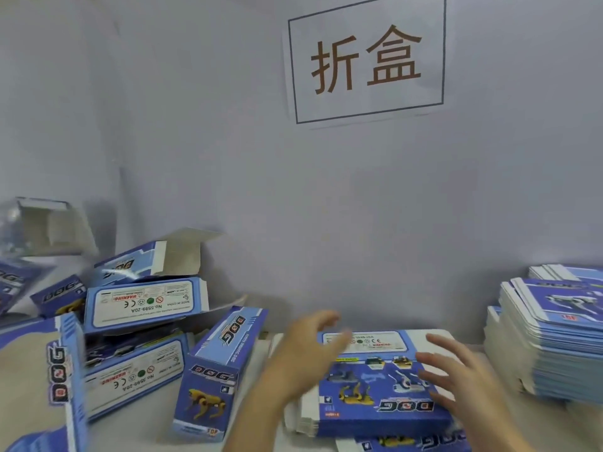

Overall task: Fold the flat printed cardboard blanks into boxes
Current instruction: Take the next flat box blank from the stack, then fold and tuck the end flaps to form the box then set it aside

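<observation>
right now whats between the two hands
In the head view, the top flat blank of the near stack lies between the left hand and the right hand, both open above it.

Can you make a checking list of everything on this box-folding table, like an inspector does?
Surface: pale table, mostly covered.
Job's things: flat blanks stacked in front; taller stack at right; folded boxes heaped at left, one upright box.
Clutter: nothing seen.
Hands: left hand and right hand open over the blanks, blurred.
Cables: nothing seen.
Surroundings: grey wall, sign.
</observation>
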`<state>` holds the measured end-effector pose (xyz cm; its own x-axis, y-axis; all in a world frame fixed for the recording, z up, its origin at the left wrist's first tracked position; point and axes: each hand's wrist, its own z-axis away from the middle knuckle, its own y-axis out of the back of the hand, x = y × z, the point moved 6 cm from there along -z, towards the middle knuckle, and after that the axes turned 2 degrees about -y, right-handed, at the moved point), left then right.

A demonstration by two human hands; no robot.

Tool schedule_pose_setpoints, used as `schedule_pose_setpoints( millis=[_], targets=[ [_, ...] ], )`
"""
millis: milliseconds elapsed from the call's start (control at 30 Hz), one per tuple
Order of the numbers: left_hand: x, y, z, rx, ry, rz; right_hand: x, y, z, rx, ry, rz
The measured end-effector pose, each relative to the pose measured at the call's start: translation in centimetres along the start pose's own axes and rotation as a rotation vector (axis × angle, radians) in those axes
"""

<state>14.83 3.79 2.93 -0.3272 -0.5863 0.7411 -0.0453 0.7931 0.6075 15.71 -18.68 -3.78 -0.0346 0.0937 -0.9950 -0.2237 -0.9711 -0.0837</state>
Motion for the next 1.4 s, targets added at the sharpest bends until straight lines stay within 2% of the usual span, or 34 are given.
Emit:
schedule_pose_setpoints(
  millis=[100, 167, 267, 367, 533, 633, 700, 767, 833, 933, 967, 1033, 1100, 1167, 1267, 1400],
  targets=[
    [-1.8, -5.3, 0.4, -0.36, 0.083, -0.359, 0.1, -0.8, 0.4, -0.016, 0.086, 0.197],
    [-2.5, -7.1, 0.9, -0.488, 0.112, -0.505, 0.1, -1.1, 0.6, -0.026, 0.135, 0.271],
    [-2.6, -7.2, 0.7, -0.489, 0.119, -0.545, -0.2, -1.1, 0.9, -0.01, 0.174, 0.294],
    [-2.5, -6.9, 0.4, -0.482, 0.055, -0.622, -0.5, -0.6, 0.8, 0.023, 0.207, 0.251],
    [-2.7, -6.7, 0.5, -0.477, 0.037, -0.509, -1.9, 0.4, 1.4, 0.154, 0.369, 0.165],
    [-1.7, -5.8, 0.2, -0.29, -0.066, -0.43, -2.8, 1.6, 2.1, 0.342, 0.494, 0.167],
    [-0.5, -4.2, -0.1, -0.035, -0.179, -0.5, -3.3, 2.2, 2.7, 0.456, 0.548, 0.134],
    [0.9, -2.4, 0.1, 0.228, -0.282, -0.505, -3.9, 2.5, 3.2, 0.486, 0.583, 0.115],
    [2.3, -0.6, 0.7, 0.45, -0.352, -0.322, -4.4, 1.8, 2.8, 0.326, 0.534, 0.077],
    [4.6, 0.8, 2.0, 0.668, -0.471, 0.004, -5.5, -1.7, 3.5, -0.188, 0.39, -0.033],
    [5.8, 0.4, 2.2, 0.66, -0.504, 0.049, -5.9, -2.7, 4.1, -0.321, 0.378, -0.086],
    [8.2, -1.7, 2.3, 0.471, -0.554, 0.148, -6.8, -4.1, 4.9, -0.458, 0.403, -0.193],
    [10.1, -4.3, 2.6, 0.207, -0.59, 0.222, -7.7, -3.9, 5.1, -0.387, 0.465, -0.288],
    [10.5, -5.5, 2.8, 0.12, -0.608, 0.215, -8.3, -2.3, 4.6, -0.187, 0.45, -0.379],
    [9.3, -4.2, 2.5, 0.238, -0.505, 0.224, -8.5, 0.1, 3.5, -0.074, 0.416, -0.346],
    [5.9, -0.3, 1.8, 0.532, -0.244, 0.376, -8.4, 1.9, 3.2, -0.183, 0.367, -0.334]
  ],
)
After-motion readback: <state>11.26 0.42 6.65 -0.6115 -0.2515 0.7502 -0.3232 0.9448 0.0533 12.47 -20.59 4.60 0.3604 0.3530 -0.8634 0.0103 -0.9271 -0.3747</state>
